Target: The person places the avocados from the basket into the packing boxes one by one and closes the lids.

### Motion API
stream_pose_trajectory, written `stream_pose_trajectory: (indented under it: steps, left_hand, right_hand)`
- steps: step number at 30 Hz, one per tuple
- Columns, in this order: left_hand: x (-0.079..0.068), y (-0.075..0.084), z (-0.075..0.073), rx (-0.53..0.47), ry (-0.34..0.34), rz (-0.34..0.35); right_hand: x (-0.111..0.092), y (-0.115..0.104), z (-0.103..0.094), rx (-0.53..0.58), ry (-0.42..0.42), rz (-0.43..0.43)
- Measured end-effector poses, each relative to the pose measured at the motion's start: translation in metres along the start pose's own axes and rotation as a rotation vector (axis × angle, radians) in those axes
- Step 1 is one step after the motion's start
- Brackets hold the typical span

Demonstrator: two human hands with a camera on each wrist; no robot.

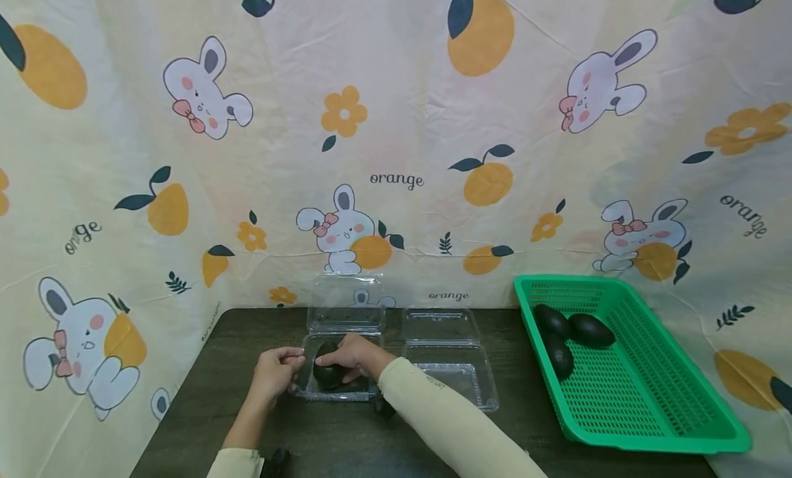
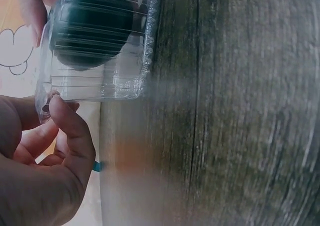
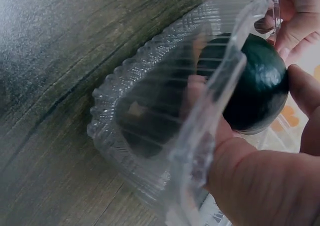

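Note:
My right hand point(image 1: 357, 356) grips a dark green, glossy avocado point(image 3: 257, 85), thumb on one side and fingers on the other. The avocado sits inside the base of a clear plastic clamshell box point(image 1: 346, 396), whose lid stands raised at the back. At the box's left side my left hand point(image 1: 275, 373) pinches the rim between thumb and fingers, as the left wrist view shows close up. Through the ribbed clear wall the avocado point(image 2: 92, 28) shows in that view. In the right wrist view the box's wall covers part of my right fingers.
A second clear clamshell box point(image 1: 485, 385) lies opened just right of the first. Farther right stands a green plastic basket point(image 1: 656, 382) with several dark avocados point(image 1: 590, 331) at its left end. A patterned cloth point(image 1: 421, 127) hangs behind the dark wooden table point(image 1: 204, 395).

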State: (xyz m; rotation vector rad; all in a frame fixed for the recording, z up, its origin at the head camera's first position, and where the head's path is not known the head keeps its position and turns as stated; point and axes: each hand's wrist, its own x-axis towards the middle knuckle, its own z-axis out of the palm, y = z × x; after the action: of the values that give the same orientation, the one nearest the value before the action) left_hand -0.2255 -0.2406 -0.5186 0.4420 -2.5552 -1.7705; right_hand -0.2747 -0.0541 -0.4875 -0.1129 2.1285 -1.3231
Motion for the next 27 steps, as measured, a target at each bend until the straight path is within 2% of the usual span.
stream_pose_trajectory:
  steps: [16,27]
  left_hand:
    - [0.0007,-0.0037,-0.0028,-0.061,-0.032,0.008]
    - [0.0011,-0.0062,-0.0048,-0.075,-0.018,0.001]
  right_hand:
    - [0.0028,0.0025,0.0003,0.002,0.018,0.005]
    - [0.0068,0.0052,0.0014,0.044,0.004,0.002]
